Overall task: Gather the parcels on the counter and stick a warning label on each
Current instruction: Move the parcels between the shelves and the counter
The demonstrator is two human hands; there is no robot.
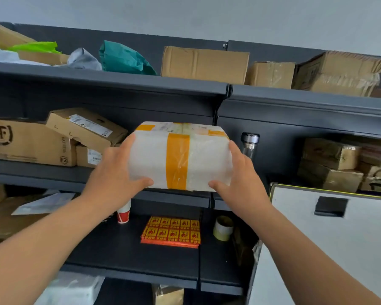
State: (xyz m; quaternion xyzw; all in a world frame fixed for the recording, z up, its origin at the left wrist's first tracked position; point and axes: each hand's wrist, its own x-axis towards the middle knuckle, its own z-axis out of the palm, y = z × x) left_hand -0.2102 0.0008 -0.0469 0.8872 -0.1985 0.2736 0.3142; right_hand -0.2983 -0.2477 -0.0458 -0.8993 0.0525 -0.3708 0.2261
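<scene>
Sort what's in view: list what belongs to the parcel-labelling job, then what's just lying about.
For the job:
white parcel, gripped by left hand and right hand
warning label sheets

Lying about:
paper cup
tape roll
glass bottle

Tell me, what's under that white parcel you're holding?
Below the white parcel, held between left hand and right hand, a sheet of warning labels lies on the dark counter, beside a paper cup. The parcel's underside is hidden.
</scene>
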